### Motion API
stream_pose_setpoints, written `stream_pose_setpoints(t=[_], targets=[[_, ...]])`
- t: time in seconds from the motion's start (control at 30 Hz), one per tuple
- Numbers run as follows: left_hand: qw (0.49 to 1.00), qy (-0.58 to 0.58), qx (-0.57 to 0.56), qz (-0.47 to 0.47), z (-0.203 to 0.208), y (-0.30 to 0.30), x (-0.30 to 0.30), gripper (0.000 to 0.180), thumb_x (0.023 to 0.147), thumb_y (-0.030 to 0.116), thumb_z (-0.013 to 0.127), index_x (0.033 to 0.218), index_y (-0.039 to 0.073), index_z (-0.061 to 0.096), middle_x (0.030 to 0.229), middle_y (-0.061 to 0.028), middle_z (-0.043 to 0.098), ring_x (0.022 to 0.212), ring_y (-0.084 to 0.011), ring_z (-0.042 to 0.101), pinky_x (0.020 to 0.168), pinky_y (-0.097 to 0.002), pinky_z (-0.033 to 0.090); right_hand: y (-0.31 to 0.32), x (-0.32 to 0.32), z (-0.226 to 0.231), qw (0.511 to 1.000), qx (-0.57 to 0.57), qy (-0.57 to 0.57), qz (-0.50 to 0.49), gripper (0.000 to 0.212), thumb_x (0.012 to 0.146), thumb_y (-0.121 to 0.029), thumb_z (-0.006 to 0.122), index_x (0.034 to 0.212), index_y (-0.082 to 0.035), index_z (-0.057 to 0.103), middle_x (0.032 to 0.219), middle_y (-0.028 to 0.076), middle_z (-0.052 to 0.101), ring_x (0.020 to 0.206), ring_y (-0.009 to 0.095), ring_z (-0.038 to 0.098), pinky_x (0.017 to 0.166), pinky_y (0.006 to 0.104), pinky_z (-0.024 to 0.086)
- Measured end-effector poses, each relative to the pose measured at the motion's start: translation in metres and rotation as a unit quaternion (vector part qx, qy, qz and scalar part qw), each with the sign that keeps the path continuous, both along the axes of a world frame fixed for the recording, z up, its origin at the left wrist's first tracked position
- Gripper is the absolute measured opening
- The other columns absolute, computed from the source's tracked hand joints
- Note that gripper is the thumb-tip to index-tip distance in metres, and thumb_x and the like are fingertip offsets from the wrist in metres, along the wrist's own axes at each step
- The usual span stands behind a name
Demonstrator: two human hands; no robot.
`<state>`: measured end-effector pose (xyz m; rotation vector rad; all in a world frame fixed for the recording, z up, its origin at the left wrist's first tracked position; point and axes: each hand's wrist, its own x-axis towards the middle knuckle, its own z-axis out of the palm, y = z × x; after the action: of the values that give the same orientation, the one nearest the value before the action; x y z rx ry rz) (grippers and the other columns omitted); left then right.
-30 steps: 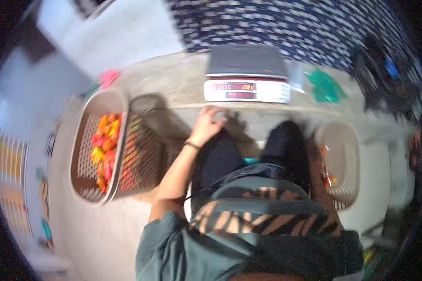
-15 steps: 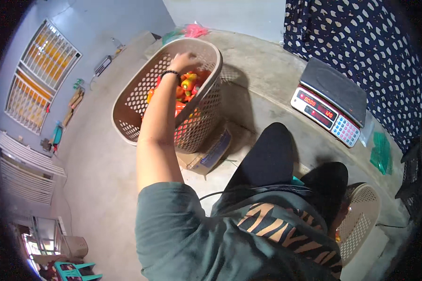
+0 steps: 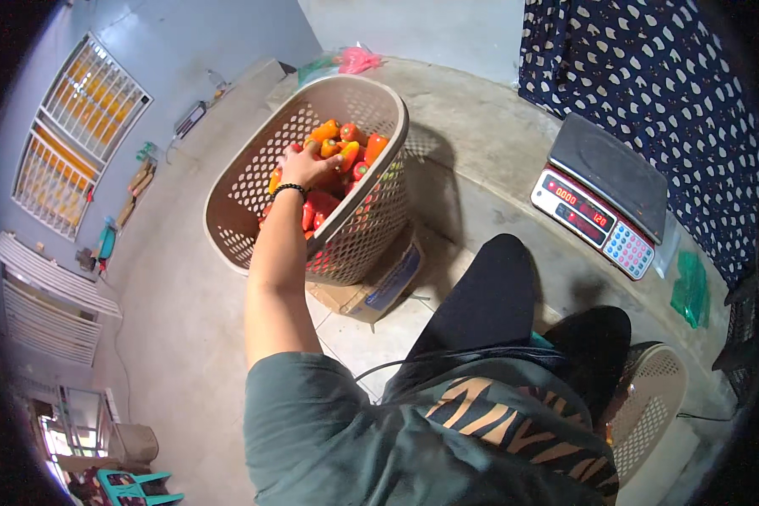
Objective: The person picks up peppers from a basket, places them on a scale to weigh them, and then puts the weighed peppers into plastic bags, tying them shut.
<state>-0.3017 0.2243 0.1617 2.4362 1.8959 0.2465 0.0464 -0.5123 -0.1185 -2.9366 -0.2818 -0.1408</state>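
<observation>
My left hand [image 3: 310, 166] reaches palm down into a tall beige perforated plastic basket [image 3: 228, 177]. A dark beaded bracelet circles the wrist. The fingers are spread over the heap of red and orange bell peppers [image 3: 327, 204], with the thumb stretched out to the right. What lies under the palm is hidden. A few orange peppers [image 3: 323, 131] sit just beyond the fingertips. My right hand does not show; my torso and legs cover that side, where a second beige basket [image 3: 649, 405] stands partly hidden.
Beneath the tall basket is a cardboard box [image 3: 371, 295]. A digital scale [image 3: 599, 198] with a dark platform stands on the concrete ledge [image 3: 472, 110] to the right, beside a green plastic bag [image 3: 690, 291]. A pink plastic bag [image 3: 360, 60] lies behind the basket. A patterned dark curtain [image 3: 641, 84] hangs at far right.
My left hand has come down and nearer, from the far part of the tall basket onto the peppers. The whole view has shifted slightly.
</observation>
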Motion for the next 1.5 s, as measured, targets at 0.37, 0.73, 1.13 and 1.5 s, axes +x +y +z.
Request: stream_pose_setpoints(t=[0.37,0.73,1.13,1.5], targets=[[0.976,0.173,-0.061,-0.117,0.009,0.036,0.071,0.067,0.061,0.043,0.073,0.122,0.024,0.053,0.113,-0.0103,0.06,0.102,-0.0262,0.059,0.08,-0.0411,0.049,-0.001,0.0,-0.001,1.0,0.001,0.0,-0.005,0.04,0.079,-0.028,0.06,0.106,0.0,0.051,0.098,0.022,0.054,0.09,0.038,0.055,0.074,0.0472,0.046],[0.925,-0.029,-0.351,-0.141,0.003,0.048,0.08,0.049,0.068,0.014,0.069,0.115,0.012,0.054,0.077,-0.009,0.065,0.059,-0.0159,0.06,0.049,-0.0334,0.049,0.009,0.003,0.0,1.0,0.003,0.005,0.014,0.037,0.079,-0.028,0.059,0.102,0.0,0.053,0.095,0.022,0.055,0.088,0.039,0.055,0.074,0.0472,0.047],[0.892,-0.32,-0.264,-0.181,-0.035,0.054,0.045,0.048,0.075,0.027,0.065,0.118,0.011,0.054,0.108,-0.0095,0.06,0.099,-0.0212,0.058,0.083,-0.0348,0.046,0.009,0.009,-0.006,1.0,0.002,0.005,0.017,0.035,0.078,-0.028,0.059,0.099,0.0,0.054,0.093,0.022,0.056,0.086,0.039,0.055,0.074,0.0472,0.047],[0.593,-0.677,-0.347,-0.261,0.063,0.002,0.07,0.057,0.085,0.033,0.059,0.135,0.026,0.033,0.111,-0.0055,0.056,0.08,-0.0248,0.063,0.045,-0.0328,0.053,0.007,0.005,-0.004,1.0,0.015,0.014,-0.012,0.033,0.078,-0.028,0.059,0.095,0.0,0.056,0.09,0.021,0.057,0.084,0.039,0.056,0.073,0.0471,0.047]])
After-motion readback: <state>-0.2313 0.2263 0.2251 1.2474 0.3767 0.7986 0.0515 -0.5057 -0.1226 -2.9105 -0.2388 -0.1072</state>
